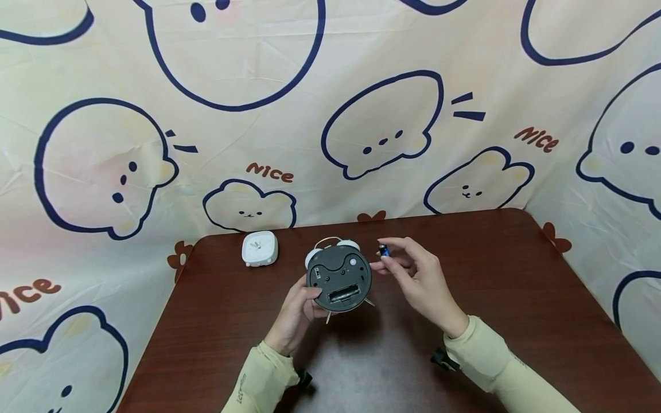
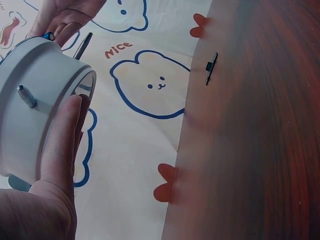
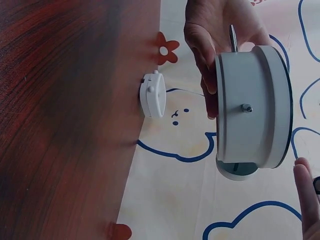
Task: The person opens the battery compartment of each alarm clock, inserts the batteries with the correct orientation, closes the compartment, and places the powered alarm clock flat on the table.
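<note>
A twin-bell alarm clock (image 1: 339, 278) is held up over the table, its dark back turned toward me. The battery compartment (image 1: 343, 293) in that back is uncovered. My left hand (image 1: 295, 312) grips the clock at its lower left, thumb on the back's edge and fingers behind. Just right of the clock, my right hand (image 1: 420, 281) pinches a small blue and black battery (image 1: 384, 250) between thumb and fingers. The clock's white side (image 3: 252, 107) and short metal legs show in the right wrist view.
A small white square clock (image 1: 260, 248) lies near the table's back left edge. In the left wrist view a thin black piece (image 2: 212, 69) lies on the brown table (image 1: 206, 344). A cloth printed with cartoon faces (image 1: 382, 123) hangs behind the table.
</note>
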The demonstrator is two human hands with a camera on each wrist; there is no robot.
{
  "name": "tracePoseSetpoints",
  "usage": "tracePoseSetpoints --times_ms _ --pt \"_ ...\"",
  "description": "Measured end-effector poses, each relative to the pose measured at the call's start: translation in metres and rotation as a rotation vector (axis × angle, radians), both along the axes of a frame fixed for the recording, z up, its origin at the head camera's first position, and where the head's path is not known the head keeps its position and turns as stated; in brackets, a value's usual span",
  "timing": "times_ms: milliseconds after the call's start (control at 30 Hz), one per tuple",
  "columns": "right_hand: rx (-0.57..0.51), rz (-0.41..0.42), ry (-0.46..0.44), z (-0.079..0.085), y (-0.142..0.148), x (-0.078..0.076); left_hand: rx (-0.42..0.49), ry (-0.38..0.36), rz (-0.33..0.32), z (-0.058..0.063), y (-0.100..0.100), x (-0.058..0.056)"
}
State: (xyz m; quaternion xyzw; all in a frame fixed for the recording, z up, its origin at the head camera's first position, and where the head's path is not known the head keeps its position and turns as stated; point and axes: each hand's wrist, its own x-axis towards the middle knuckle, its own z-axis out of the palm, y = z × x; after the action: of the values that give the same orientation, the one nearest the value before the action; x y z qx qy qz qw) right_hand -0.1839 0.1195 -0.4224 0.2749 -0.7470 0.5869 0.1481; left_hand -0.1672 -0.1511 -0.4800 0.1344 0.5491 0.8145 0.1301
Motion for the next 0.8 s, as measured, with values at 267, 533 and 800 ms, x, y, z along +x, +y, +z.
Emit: tracePoseSetpoints --times_ms 267,533,800 --pt "-0.013 -0.005 -0.007 0.0010 0.0003 0.0012 0.011 -0.014 0.004 0.0008 0.0018 -0.0002" --pt "0.021 -0.043 0.037 0.0012 -0.0018 0.0022 -0.011 -0.024 0.007 -0.0011 0.0016 0.0001" --pt "0.055 0.047 0.066 -0.0015 -0.0083 0.0023 -0.006 -0.022 -0.002 -0.0006 0.0042 -0.0008"
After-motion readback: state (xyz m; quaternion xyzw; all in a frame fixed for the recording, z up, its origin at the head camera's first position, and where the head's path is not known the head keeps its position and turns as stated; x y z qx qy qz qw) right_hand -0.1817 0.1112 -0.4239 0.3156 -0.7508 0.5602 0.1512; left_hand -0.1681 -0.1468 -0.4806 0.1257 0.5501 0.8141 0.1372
